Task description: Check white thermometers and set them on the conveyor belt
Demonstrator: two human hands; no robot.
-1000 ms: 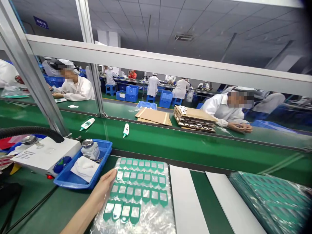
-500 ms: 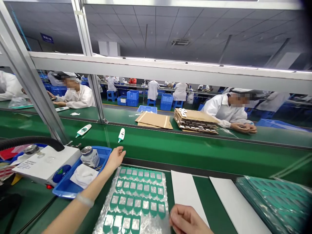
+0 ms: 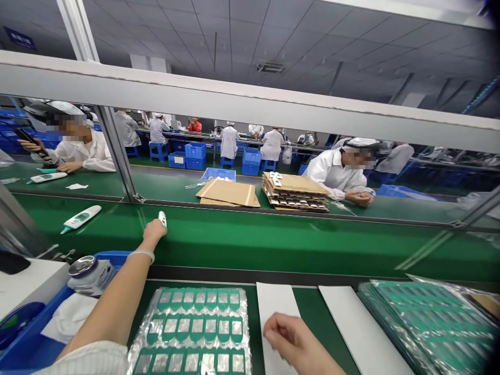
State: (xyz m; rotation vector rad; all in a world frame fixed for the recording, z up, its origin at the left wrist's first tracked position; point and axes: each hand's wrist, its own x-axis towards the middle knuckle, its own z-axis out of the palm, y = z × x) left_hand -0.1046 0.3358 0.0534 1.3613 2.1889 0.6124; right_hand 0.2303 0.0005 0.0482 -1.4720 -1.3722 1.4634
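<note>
White thermometer (image 3: 162, 218) on the green belt (image 3: 273, 239) sat gripped in your left hand (image 3: 153, 230); a second thermometer (image 3: 80, 218) lay well apart. Your right hand (image 3: 291, 341), loosely curled and holding nothing, touched one of two white strips (image 3: 275, 307)

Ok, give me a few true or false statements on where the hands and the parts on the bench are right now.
1. The left hand is on the white thermometer on the green belt. True.
2. The right hand grips a blue tray. False: it rests on a white strip, holding nothing visible.
3. A sheet of green-framed parts lies between the two arms. True.
4. The second thermometer lies to the right of the left hand. False: to its left.
</note>
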